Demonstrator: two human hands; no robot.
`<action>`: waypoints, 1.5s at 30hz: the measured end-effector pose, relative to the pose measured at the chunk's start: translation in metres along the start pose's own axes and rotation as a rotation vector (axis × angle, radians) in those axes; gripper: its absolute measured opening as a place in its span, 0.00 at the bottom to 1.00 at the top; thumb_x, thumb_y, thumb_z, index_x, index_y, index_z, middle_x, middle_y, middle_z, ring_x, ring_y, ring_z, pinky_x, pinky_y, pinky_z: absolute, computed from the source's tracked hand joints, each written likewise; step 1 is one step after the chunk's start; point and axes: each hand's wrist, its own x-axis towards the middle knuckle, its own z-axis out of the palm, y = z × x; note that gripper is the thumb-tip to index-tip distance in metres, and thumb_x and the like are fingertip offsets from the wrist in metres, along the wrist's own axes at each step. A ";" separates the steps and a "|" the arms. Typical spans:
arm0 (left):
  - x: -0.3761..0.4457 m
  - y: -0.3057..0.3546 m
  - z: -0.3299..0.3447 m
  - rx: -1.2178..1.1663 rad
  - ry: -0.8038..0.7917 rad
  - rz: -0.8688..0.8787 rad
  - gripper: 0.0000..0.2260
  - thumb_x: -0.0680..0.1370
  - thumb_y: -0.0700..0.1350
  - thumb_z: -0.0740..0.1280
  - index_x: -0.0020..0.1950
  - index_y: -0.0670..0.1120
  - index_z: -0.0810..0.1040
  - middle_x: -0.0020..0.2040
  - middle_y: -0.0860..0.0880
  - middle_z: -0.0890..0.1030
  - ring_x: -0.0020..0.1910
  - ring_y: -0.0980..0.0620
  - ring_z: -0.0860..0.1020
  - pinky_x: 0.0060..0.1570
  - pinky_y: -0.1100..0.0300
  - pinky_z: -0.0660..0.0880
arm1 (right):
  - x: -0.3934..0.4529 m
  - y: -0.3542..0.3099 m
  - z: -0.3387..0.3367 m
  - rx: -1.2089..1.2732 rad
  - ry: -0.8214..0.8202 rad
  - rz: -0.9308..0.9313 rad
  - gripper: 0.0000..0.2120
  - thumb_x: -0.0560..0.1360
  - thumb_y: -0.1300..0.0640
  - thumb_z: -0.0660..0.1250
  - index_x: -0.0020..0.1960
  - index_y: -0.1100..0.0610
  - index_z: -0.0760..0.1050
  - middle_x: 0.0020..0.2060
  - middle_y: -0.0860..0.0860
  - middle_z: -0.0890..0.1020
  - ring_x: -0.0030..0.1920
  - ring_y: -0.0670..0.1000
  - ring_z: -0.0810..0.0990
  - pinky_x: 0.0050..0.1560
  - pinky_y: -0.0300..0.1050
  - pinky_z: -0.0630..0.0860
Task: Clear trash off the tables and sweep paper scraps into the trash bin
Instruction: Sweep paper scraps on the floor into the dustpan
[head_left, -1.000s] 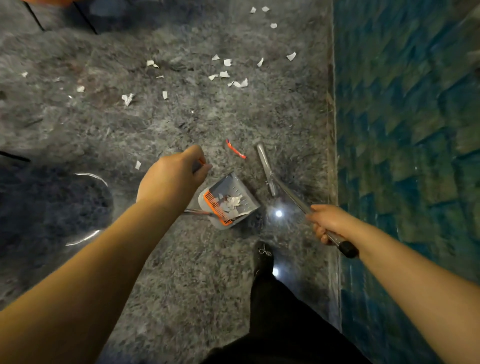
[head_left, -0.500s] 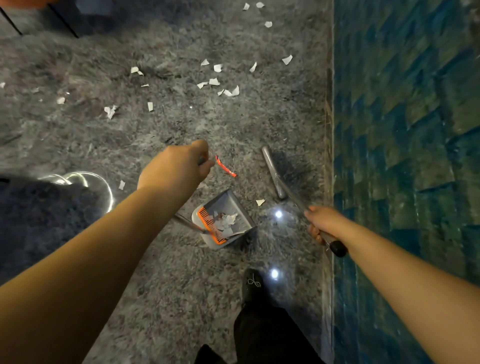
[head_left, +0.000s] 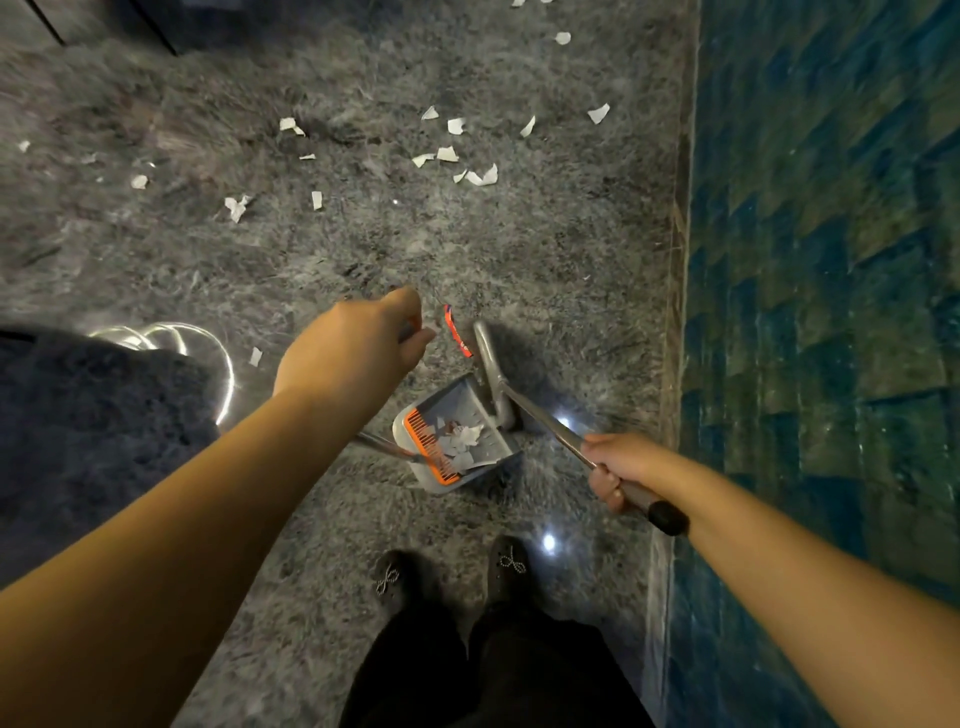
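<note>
1. The left hand (head_left: 358, 345) was curled round the top of a thin metal handle running down to the grey plastic dustpan with an orange comb edge (head_left: 454, 439), which sat on the grey marbled floor (head_left: 519, 249).
2. The right hand (head_left: 621, 467) gripped the metal broom handle with a black end cap (head_left: 550, 431); the grey broom head touched the dustpan's 1 o'clock side.
3. White torn paper scraps (head_left: 462, 439) lay in the pan.
4. More loose white scraps (head_left: 483, 176) were scattered at 12 o'clock, well apart from it.

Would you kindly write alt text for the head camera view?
Seen from above, a person's left hand grips a dustpan holding paper scraps, while the right hand grips a broom handle beside it. More scraps litter the grey floor ahead.
</note>
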 end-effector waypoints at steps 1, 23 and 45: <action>-0.002 -0.001 0.000 0.000 0.001 0.005 0.10 0.80 0.54 0.64 0.50 0.48 0.73 0.39 0.44 0.79 0.38 0.40 0.77 0.34 0.50 0.76 | -0.005 0.001 0.003 0.022 -0.013 0.003 0.16 0.83 0.57 0.53 0.70 0.52 0.63 0.20 0.48 0.65 0.16 0.43 0.61 0.18 0.31 0.60; -0.039 -0.152 -0.073 -0.160 0.165 -0.072 0.10 0.79 0.52 0.68 0.49 0.46 0.76 0.36 0.46 0.77 0.35 0.45 0.73 0.34 0.55 0.69 | -0.033 -0.040 0.139 0.026 0.202 -0.204 0.19 0.82 0.57 0.56 0.73 0.50 0.61 0.29 0.52 0.68 0.17 0.43 0.63 0.19 0.32 0.61; 0.163 -0.191 -0.104 -0.024 0.022 -0.142 0.10 0.79 0.55 0.66 0.49 0.49 0.74 0.38 0.48 0.76 0.38 0.43 0.75 0.35 0.53 0.73 | 0.047 -0.229 0.138 -0.403 0.116 -0.168 0.13 0.83 0.57 0.54 0.67 0.51 0.62 0.25 0.55 0.68 0.18 0.46 0.65 0.19 0.34 0.65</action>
